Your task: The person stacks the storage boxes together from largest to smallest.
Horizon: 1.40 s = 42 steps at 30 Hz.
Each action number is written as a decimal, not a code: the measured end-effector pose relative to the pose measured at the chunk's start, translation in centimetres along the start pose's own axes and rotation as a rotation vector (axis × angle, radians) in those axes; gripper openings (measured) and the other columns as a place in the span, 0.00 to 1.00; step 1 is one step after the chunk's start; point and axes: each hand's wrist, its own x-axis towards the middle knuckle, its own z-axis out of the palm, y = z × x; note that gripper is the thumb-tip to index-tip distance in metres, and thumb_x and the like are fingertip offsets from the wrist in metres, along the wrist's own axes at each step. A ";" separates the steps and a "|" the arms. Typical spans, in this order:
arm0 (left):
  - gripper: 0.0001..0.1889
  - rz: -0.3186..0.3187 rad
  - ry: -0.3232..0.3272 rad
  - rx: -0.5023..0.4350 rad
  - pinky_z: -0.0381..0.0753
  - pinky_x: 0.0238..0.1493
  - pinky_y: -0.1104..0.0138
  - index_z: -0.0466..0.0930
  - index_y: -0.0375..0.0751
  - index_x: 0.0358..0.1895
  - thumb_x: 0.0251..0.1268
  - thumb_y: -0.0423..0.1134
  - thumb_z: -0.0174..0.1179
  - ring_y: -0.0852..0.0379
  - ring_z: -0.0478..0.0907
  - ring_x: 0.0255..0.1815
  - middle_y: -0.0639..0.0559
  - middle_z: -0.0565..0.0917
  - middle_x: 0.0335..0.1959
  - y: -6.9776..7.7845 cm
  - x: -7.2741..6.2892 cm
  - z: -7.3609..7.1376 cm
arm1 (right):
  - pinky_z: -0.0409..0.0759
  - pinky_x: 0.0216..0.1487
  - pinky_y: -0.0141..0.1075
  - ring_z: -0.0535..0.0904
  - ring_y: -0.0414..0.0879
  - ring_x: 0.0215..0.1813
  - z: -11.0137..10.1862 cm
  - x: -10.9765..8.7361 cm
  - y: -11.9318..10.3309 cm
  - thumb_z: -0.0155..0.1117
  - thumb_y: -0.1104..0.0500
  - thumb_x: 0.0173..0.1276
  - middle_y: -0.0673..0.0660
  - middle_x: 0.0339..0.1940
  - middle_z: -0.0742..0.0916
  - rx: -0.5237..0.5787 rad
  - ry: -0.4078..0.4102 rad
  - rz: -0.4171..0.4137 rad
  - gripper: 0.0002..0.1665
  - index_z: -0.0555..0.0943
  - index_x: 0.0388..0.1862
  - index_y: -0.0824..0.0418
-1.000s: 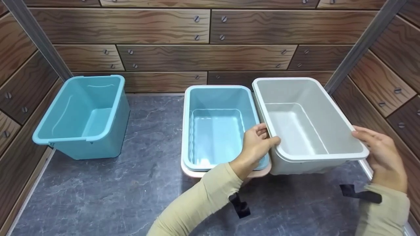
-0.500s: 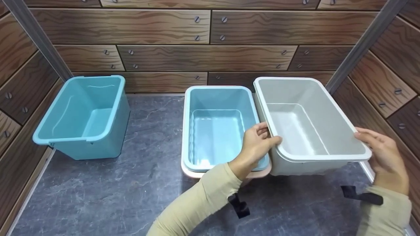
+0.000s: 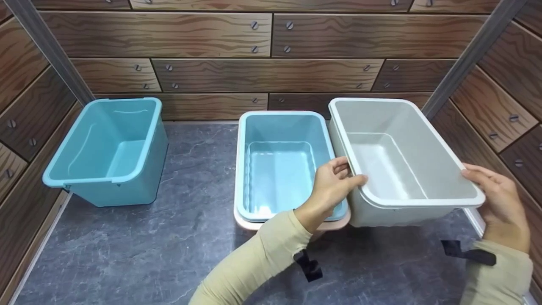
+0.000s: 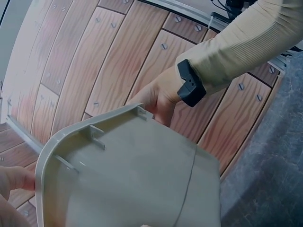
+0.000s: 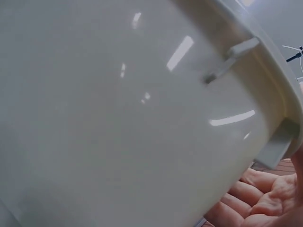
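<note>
A whitish-grey plastic bin (image 3: 381,169) is at the right in the head view, tilted slightly with its open top facing me. My left hand (image 3: 332,182) pinches its left rim near the front corner, thumb over the edge and fingers outside. On the opposite rim, my right hand (image 3: 501,195) holds on with its thumb on top and fingers against the outer side. The left wrist view shows the bin's outer wall (image 4: 137,170) with small ribs under the lip. Fingers of my right hand (image 5: 260,198) appear beneath the rim in the right wrist view.
A light blue bin (image 3: 279,169) nested in a pinkish bin (image 3: 250,224) stands directly left of the grey one. A teal bin (image 3: 101,144) sits at the far left. Wood-patterned walls (image 3: 203,34) surround the dark marbled tabletop (image 3: 190,254).
The grey bin has shifted slightly right, with both hands keeping their hold on its rim. The other bins have stayed put.
</note>
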 end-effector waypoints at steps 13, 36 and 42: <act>0.28 0.061 -0.066 0.020 0.78 0.63 0.70 0.72 0.29 0.61 0.54 0.27 0.65 0.54 0.78 0.61 0.39 0.80 0.58 0.6 -0.6 0.0 | 0.85 0.25 0.32 0.87 0.43 0.29 0.3 -0.2 -0.7 0.50 0.74 0.69 0.55 0.29 0.91 0.025 0.032 -0.056 0.20 0.89 0.34 0.61; 0.29 0.153 -0.150 -0.020 0.78 0.63 0.69 0.68 0.26 0.64 0.58 0.28 0.63 0.49 0.76 0.65 0.34 0.77 0.63 1.6 -1.4 0.1 | 0.84 0.24 0.34 0.87 0.46 0.28 0.6 -0.6 -1.7 0.47 0.75 0.69 0.59 0.29 0.91 0.118 0.033 -0.087 0.21 0.89 0.35 0.65; 0.29 0.142 -0.158 -0.032 0.78 0.63 0.68 0.67 0.26 0.65 0.58 0.28 0.62 0.48 0.75 0.66 0.34 0.76 0.63 1.6 -1.5 0.2 | 0.83 0.21 0.33 0.87 0.45 0.26 0.6 -0.8 -1.8 0.47 0.74 0.70 0.57 0.29 0.91 0.079 0.045 -0.105 0.21 0.89 0.35 0.64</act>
